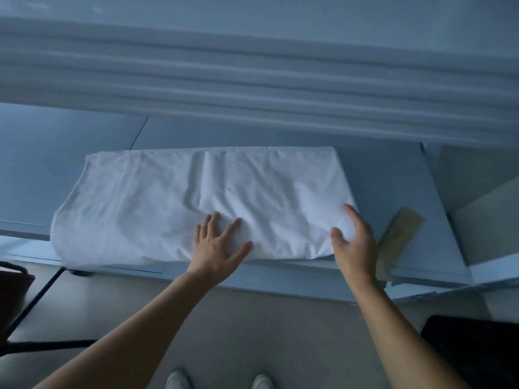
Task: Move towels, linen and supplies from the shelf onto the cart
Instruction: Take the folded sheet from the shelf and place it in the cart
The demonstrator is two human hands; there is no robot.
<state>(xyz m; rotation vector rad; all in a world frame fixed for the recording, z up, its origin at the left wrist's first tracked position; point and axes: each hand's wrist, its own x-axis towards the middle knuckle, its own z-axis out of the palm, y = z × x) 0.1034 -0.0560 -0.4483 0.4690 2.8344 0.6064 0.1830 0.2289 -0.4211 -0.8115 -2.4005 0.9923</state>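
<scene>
Folded white linen (196,197) is lying at the front edge of the shelf (393,186). The left hand (216,245) is pressing flat on its top, fingers spread wide. The right hand (354,240) is cupping the end nearer the shelf's right side, wide, gripping nothing. Judged soft, light and floppy, so supporting it from beneath both ends is advisable.

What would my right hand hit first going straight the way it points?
Probably nothing more: the right hand touches the right end of the folded white linen, and straight ahead it would slide along that end over the shelf, though depth is unclear.
</scene>
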